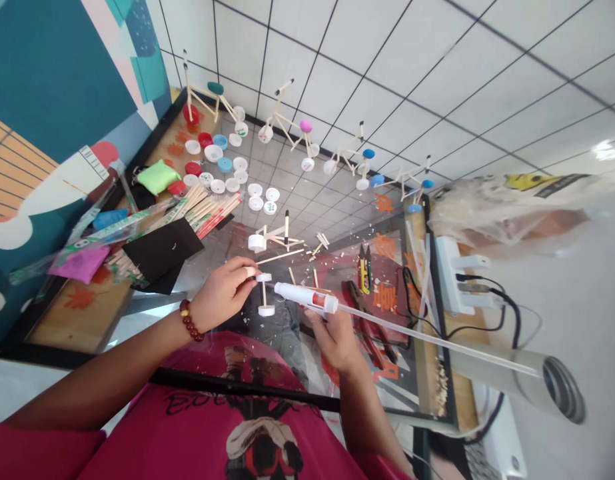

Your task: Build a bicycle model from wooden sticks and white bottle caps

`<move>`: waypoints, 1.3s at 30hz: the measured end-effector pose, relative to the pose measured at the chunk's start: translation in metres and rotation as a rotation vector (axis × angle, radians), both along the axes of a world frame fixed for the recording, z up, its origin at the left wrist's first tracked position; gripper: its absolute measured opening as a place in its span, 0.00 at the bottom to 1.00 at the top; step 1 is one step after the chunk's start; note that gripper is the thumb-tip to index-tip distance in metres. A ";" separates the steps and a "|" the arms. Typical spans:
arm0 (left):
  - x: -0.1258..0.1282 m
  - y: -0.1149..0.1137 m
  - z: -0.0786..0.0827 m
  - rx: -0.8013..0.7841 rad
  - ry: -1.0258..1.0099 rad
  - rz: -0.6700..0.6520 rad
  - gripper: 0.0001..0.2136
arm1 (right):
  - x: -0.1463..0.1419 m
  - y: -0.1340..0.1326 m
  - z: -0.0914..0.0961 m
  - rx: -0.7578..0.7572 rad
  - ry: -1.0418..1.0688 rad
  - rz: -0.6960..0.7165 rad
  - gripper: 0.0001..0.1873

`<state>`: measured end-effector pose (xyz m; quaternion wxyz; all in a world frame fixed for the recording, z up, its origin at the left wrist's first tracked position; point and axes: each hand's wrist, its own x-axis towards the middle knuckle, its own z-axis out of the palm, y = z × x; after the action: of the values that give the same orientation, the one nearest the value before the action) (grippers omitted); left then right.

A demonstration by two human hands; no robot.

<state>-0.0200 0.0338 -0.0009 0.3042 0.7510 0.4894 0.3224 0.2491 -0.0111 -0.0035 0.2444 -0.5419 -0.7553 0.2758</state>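
Observation:
My left hand (222,293) pinches a small axle piece (264,293), a short stick with a white bottle cap on each end, over the glass table. My right hand (337,337) grips a white glue gun (307,297) with a long clear glue stick (437,341) trailing out of its back. The gun's nozzle points at the upper cap of the axle piece and nearly touches it. A half-built stick frame with a white cap (270,240) lies just beyond my hands.
Several finished stick-and-cap bicycles (287,130) stand along the far wall. Loose coloured caps (220,163), chopsticks (207,210), black sheets (162,250), scissors (364,267), red pliers (367,327) and a power strip (452,273) lie around. Wood chips litter the glass.

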 end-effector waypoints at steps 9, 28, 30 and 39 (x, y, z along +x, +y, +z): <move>-0.001 -0.001 -0.002 0.025 0.015 0.002 0.08 | 0.001 0.000 -0.001 -0.001 -0.029 0.014 0.15; 0.000 -0.001 -0.003 0.046 0.016 -0.002 0.08 | 0.005 -0.001 -0.002 0.031 -0.044 0.015 0.14; 0.000 -0.001 -0.003 0.045 0.016 0.002 0.08 | 0.005 -0.001 -0.002 0.030 -0.040 0.020 0.15; 0.000 -0.001 -0.002 0.049 0.022 0.002 0.08 | 0.011 0.000 0.001 -0.027 0.025 -0.015 0.15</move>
<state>-0.0202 0.0329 -0.0033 0.2799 0.7611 0.4854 0.3266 0.2598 -0.0110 -0.0024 0.2487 -0.5473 -0.7444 0.2908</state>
